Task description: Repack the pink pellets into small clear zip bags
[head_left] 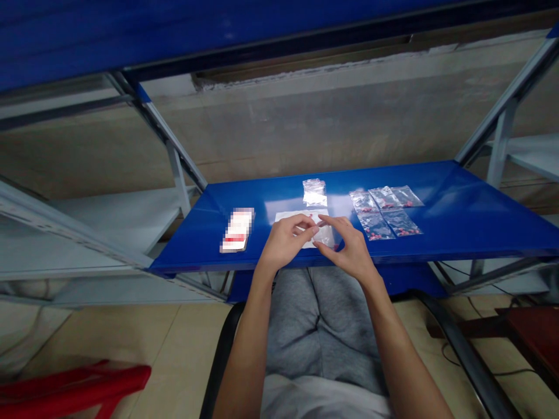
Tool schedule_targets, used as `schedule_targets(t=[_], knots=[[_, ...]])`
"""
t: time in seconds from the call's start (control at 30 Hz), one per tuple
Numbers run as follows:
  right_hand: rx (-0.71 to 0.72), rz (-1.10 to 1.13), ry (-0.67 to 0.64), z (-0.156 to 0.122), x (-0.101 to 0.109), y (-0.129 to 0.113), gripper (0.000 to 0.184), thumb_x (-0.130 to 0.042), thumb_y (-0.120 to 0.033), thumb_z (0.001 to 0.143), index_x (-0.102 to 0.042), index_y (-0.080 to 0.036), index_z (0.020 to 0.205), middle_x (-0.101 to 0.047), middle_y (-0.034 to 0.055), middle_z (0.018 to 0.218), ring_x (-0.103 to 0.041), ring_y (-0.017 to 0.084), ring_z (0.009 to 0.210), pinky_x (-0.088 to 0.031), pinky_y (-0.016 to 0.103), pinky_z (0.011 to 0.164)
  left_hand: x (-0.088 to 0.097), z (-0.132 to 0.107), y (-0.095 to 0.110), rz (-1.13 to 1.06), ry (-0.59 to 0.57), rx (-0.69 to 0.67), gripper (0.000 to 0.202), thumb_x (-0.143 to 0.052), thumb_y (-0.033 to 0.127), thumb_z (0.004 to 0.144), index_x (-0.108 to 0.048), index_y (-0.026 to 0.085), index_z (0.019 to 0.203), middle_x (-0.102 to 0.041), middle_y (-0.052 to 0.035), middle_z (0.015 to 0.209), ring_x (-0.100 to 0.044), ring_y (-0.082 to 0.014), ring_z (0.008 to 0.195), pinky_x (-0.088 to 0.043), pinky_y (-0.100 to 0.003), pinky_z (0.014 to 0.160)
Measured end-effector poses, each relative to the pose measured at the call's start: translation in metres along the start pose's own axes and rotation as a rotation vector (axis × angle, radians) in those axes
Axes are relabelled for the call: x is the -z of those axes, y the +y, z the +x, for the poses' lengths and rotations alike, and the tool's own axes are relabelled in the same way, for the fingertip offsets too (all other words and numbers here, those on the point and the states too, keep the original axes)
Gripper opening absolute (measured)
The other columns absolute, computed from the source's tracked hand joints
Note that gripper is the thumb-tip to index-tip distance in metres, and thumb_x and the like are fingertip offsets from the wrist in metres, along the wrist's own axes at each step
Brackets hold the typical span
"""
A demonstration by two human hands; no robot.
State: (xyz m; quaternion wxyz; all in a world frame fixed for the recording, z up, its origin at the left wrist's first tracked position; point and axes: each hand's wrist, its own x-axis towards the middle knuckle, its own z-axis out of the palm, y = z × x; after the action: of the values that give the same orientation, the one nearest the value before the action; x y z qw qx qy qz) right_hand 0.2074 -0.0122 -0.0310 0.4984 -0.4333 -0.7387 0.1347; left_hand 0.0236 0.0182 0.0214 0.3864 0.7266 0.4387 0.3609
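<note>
Over the front of the blue shelf, my left hand (286, 240) has its thumb and fingertips drawn together; whatever lies between them is too small to make out. Facing it, my right hand (349, 244) curves with thumb and index finger apart, around a clear plastic bag (325, 235). I cannot tell whether its fingertips touch the bag. Beneath both hands lies a white sheet (283, 216), partly covered by them, with a small red bit near its far side. Just behind is a stack of clear bags (315, 193).
Several clear bags with small red pieces (386, 212) lie to the right. A flat, phone-like item (238, 230), its face pixelated, lies left on the blue shelf (458, 215). Metal posts flank the shelf, and another blue shelf (262, 35) hangs above. Chair armrests (463, 355) flank my lap.
</note>
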Motion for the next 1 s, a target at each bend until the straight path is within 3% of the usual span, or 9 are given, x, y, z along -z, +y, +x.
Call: schedule_targets(t=[0.07, 0.27, 0.53, 0.73, 1.0], knots=[[0.002, 0.011, 0.017, 0.0, 0.001, -0.001, 0.053, -0.071, -0.036, 0.091, -0.059, -0.029, 0.141, -0.073, 0.008, 0.122, -0.064, 0.03, 0.114, -0.052, 0.048, 0.1, 0.0, -0.001, 0.004, -0.041, 0.001, 0.018, 0.012, -0.069, 0.028, 0.089, -0.076, 0.019, 0.094, -0.08, -0.0047, 0.098, -0.074, -0.0168, 0.08, -0.059, -0.027, 0.074], [0.025, 0.01, 0.036, 0.001, 0.002, -0.001, 0.054, -0.072, -0.033, 0.09, -0.059, -0.03, 0.142, -0.072, 0.0073, 0.124, -0.063, 0.03, 0.116, -0.051, 0.049, 0.102, -0.001, -0.002, 0.01, 0.061, 0.002, -0.043, 0.009, -0.073, 0.023, 0.085, -0.079, 0.021, 0.091, -0.081, -0.0027, 0.093, -0.074, -0.0184, 0.086, -0.059, -0.03, 0.086], [0.015, -0.015, 0.031, 0.001, 0.003, -0.002, 0.052, -0.072, -0.034, 0.09, -0.059, -0.033, 0.14, -0.07, 0.0062, 0.131, -0.06, 0.03, 0.121, -0.05, 0.052, 0.105, -0.001, -0.001, 0.013, 0.067, 0.041, -0.028, 0.009, -0.074, 0.023, 0.084, -0.08, 0.02, 0.09, -0.081, -0.0041, 0.092, -0.075, -0.0199, 0.086, -0.06, -0.031, 0.083], [-0.023, -0.033, 0.109, -0.001, -0.001, 0.001, 0.059, -0.074, -0.038, 0.088, -0.053, -0.028, 0.142, -0.067, 0.011, 0.131, -0.062, 0.032, 0.12, -0.05, 0.051, 0.104, -0.001, 0.001, 0.013, 0.073, 0.037, -0.015, 0.013, -0.072, 0.023, 0.086, -0.082, 0.021, 0.094, -0.081, -0.005, 0.095, -0.074, -0.0202, 0.087, -0.06, -0.031, 0.082], [-0.06, -0.035, 0.13, -0.002, -0.001, 0.003, 0.05, -0.071, -0.041, 0.088, -0.056, -0.026, 0.134, -0.071, 0.0099, 0.12, -0.067, 0.03, 0.109, -0.053, 0.047, 0.097, 0.002, 0.002, 0.015, 0.113, -0.061, -0.101, 0.017, -0.067, 0.025, 0.092, -0.083, 0.022, 0.098, -0.08, -0.0058, 0.106, -0.072, -0.0196, 0.098, -0.057, -0.029, 0.086]])
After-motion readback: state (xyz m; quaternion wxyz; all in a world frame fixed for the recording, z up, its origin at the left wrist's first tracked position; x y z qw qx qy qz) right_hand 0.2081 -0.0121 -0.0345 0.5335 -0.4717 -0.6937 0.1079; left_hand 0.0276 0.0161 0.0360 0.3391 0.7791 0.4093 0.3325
